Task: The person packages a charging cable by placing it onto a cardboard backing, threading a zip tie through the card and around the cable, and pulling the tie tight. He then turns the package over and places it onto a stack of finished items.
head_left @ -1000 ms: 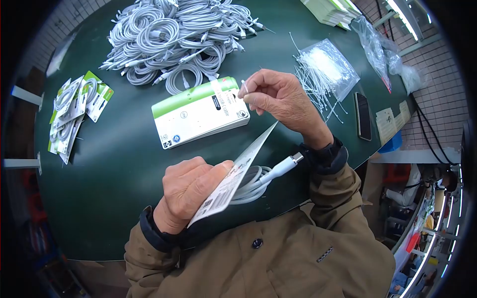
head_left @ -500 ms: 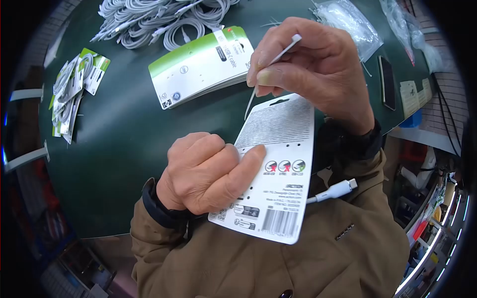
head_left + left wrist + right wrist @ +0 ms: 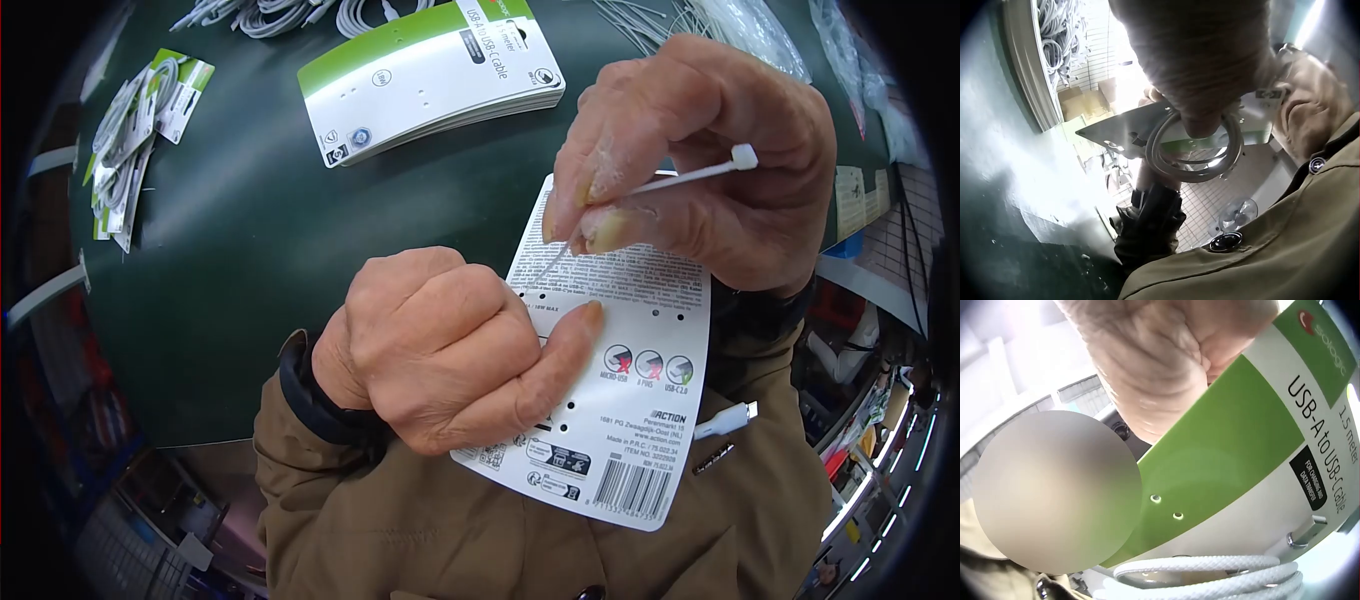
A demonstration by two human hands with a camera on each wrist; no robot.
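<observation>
My left hand (image 3: 450,350) grips a printed cardboard packaging card (image 3: 640,430), its barcode side up, thumb on top and fingers curled beneath. Against the underside of the card lies a coiled white cable (image 3: 1192,172), held by the same hand. The cable's plug (image 3: 728,420) sticks out past the card's right edge. Between thumb and fingertips my right hand (image 3: 740,130) pinches a white cable tie (image 3: 700,176). The tie's thin end reaches down to the small punched holes beside the left hand's knuckles. Green-and-white print and braided cable loops (image 3: 1210,570) show in the right wrist view.
Beyond the hands, a stack of green-and-white cards (image 3: 430,90) lies on the dark green table (image 3: 230,270). Several carded cables (image 3: 130,150) sit at the left. A heap of coiled cables (image 3: 270,18) is at the back, with a clear bag (image 3: 755,35) and loose ties behind the right hand.
The card has turned from edge-on to nearly flat, printed back facing up. My right hand has come from beside the card stack to over the card, bringing the tie's end to the holes.
</observation>
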